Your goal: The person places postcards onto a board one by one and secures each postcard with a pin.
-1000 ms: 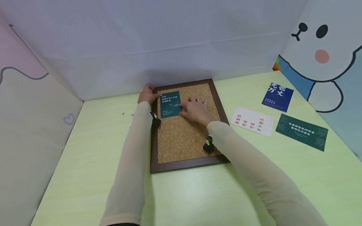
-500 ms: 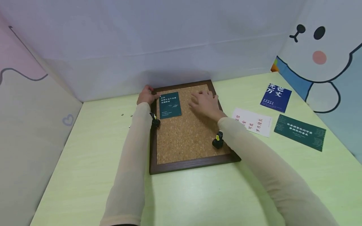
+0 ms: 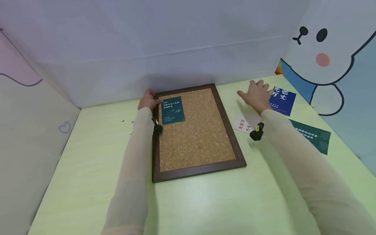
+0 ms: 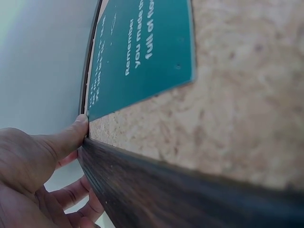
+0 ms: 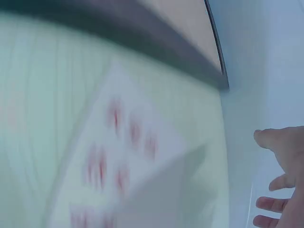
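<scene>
The left hand grips the upper left edge of a rectangular brown-framed cork board: its thumb tip lies at the corner of a dark green rectangular card with white print, and its fingers bend against the outer side of the frame. The right hand hangs over the surface to the right of the board, thumb and fingers spread apart.

The frame borders a flat, speckled tan cork panel, and the green card lies on that panel in its upper left part. The frame's dark face shows a streaked, wood-like grain.

Below the right hand lies a white card with red characters, partly covered by the forearm; just beside the hand is a deep blue card with white characters, and nearer the person a long green card, also partly hidden.

Left of the board, tiny roundish pieces, too small to identify, sit on the smooth pale yellow-green surface. Behind hangs a creased, pale lilac sheet.
</scene>
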`<act>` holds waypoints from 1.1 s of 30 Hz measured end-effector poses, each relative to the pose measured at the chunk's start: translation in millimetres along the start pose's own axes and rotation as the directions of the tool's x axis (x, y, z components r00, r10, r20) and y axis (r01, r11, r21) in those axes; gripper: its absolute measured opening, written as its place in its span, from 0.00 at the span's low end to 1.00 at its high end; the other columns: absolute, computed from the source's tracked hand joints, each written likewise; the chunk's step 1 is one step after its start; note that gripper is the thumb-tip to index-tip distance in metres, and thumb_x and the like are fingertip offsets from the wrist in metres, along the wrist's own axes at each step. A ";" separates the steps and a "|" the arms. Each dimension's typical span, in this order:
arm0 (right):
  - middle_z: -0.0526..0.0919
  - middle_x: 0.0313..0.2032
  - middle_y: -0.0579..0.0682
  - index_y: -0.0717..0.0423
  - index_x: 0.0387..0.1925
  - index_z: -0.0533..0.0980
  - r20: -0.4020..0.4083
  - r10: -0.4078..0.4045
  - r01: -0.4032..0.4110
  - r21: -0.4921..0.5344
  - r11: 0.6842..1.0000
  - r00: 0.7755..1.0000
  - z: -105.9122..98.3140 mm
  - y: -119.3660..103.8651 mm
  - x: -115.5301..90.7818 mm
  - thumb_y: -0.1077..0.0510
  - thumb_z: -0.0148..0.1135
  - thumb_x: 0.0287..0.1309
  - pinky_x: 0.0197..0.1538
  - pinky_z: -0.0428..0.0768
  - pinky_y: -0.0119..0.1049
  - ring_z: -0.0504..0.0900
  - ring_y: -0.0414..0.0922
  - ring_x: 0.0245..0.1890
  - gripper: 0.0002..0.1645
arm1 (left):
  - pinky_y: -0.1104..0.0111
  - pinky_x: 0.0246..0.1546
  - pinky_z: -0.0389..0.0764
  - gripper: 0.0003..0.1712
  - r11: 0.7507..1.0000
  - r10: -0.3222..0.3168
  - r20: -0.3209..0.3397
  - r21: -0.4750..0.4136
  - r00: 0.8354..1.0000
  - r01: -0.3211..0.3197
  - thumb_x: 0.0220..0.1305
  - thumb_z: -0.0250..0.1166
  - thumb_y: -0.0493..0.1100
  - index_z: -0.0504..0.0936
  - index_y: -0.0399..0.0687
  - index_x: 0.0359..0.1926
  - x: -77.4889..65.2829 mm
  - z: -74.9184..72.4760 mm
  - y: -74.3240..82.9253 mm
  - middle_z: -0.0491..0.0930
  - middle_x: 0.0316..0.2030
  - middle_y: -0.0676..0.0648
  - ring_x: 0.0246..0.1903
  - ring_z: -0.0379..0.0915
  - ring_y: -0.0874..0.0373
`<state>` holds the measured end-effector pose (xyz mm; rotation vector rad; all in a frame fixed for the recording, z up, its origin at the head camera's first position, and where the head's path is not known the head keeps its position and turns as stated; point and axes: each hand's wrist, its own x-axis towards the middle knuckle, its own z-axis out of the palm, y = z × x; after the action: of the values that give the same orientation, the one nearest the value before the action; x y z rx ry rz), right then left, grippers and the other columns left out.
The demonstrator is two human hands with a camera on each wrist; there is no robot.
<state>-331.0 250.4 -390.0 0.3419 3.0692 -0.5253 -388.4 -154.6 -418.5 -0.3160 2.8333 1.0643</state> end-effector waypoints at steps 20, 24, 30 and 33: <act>0.43 0.68 0.83 0.80 0.69 0.47 0.096 0.417 -0.412 -0.065 0.909 0.904 -14.9 106.2 -14.2 0.24 0.45 0.59 0.70 0.43 0.69 0.42 0.76 0.70 0.66 | 0.52 0.50 0.71 0.30 1.000 0.004 0.006 0.012 1.000 -0.004 0.68 0.61 0.52 0.64 0.45 0.65 10.4 -3.4 -6.4 0.71 0.61 0.37 0.48 0.67 0.43; 0.45 0.68 0.82 0.80 0.69 0.45 0.105 0.432 -0.426 -0.073 0.902 0.896 -13.3 99.4 -13.6 0.23 0.46 0.57 0.70 0.44 0.68 0.44 0.76 0.70 0.68 | 0.53 0.49 0.71 0.30 1.000 -0.001 0.003 0.017 1.000 0.001 0.69 0.61 0.52 0.63 0.45 0.65 9.4 -6.2 -9.3 0.71 0.60 0.36 0.47 0.67 0.43; 0.44 0.69 0.82 0.80 0.70 0.43 0.137 0.451 -0.446 -0.070 0.892 0.882 -14.0 95.3 -15.9 0.25 0.49 0.58 0.71 0.45 0.67 0.43 0.75 0.71 0.67 | 0.54 0.46 0.71 0.30 1.000 -0.006 -0.002 0.016 1.000 0.006 0.69 0.61 0.52 0.63 0.45 0.64 7.4 -5.7 -10.5 0.72 0.58 0.37 0.46 0.67 0.44; 0.44 0.69 0.81 0.79 0.70 0.43 0.147 0.452 -0.449 -0.057 0.892 0.880 -14.4 98.0 -16.3 0.26 0.50 0.58 0.70 0.46 0.67 0.42 0.75 0.71 0.67 | 0.55 0.46 0.70 0.30 1.000 -0.008 -0.004 0.017 1.000 0.008 0.69 0.61 0.53 0.63 0.45 0.65 6.7 -4.7 -9.4 0.72 0.57 0.37 0.46 0.67 0.44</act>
<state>-293.5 341.8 -407.8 0.9352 2.7031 -0.4660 -392.9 -165.6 -422.1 -0.3274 2.8409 1.0382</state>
